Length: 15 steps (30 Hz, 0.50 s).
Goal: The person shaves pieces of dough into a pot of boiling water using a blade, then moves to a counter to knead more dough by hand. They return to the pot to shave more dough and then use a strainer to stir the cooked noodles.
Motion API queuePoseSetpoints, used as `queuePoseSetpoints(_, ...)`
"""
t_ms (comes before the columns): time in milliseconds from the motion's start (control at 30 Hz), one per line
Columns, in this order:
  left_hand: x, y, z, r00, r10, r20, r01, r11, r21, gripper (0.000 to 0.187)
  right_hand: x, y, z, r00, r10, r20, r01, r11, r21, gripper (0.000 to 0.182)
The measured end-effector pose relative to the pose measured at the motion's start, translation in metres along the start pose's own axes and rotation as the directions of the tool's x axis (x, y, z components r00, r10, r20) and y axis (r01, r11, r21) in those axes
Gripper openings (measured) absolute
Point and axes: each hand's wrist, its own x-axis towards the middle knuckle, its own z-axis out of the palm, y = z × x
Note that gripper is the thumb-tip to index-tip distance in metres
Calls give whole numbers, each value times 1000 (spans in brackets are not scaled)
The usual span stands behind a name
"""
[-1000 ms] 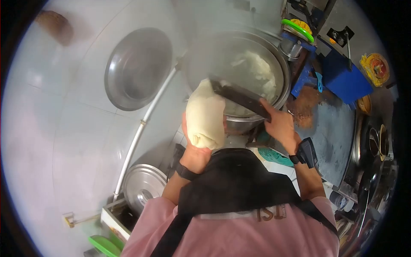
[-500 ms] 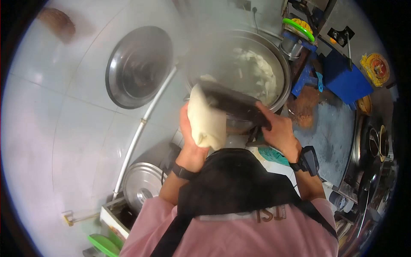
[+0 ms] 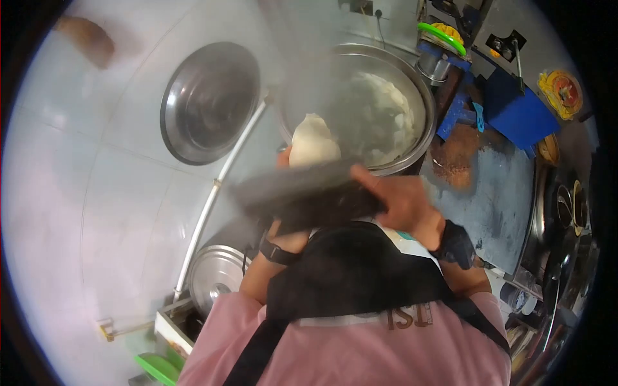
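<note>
A pale lump of dough (image 3: 313, 143) is held up at the near left side of a large steaming metal pot (image 3: 421, 132). Beneath and behind it is my left hand (image 3: 290, 239), its fingers wrapped round the dough and largely covered by the blade. My right hand (image 3: 405, 202) grips a broad dark blade (image 3: 302, 196), blurred by motion, which lies across the lower part of the dough. Pale strips of dough (image 3: 402, 103) float in the cloudy water along the pot's right side.
A round metal basin (image 3: 209, 103) is at the upper left, beside a white pipe (image 3: 222, 174). A metal lid (image 3: 215, 276) lies lower left. At right are a grey worktop (image 3: 496, 206), a blue box (image 3: 518, 109) and a green-rimmed item (image 3: 441, 37).
The blade has swung from the dough's upper end down toward me and to the left, over its lower part. My right hand has moved left with it.
</note>
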Motion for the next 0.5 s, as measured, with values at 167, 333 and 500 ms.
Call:
queuePoseSetpoints(167, 8, 8, -2, 999, 42, -3, -40, 968, 248, 28, -6, 26, 7, 992, 123, 9, -123, 992, -5, 69)
queuePoseSetpoints(333, 8, 4, -15, 994, -108, 4, 108, 986, -126, 26, -14, 39, 7, 965, 238, -107, -250, 961, -119, 69)
queuePoseSetpoints(500, 10, 3, -14, 982, -79, 169, 50, 984, 169, 32, -1, 5, -1, 993, 39, 113, -27, 994, -104, 75)
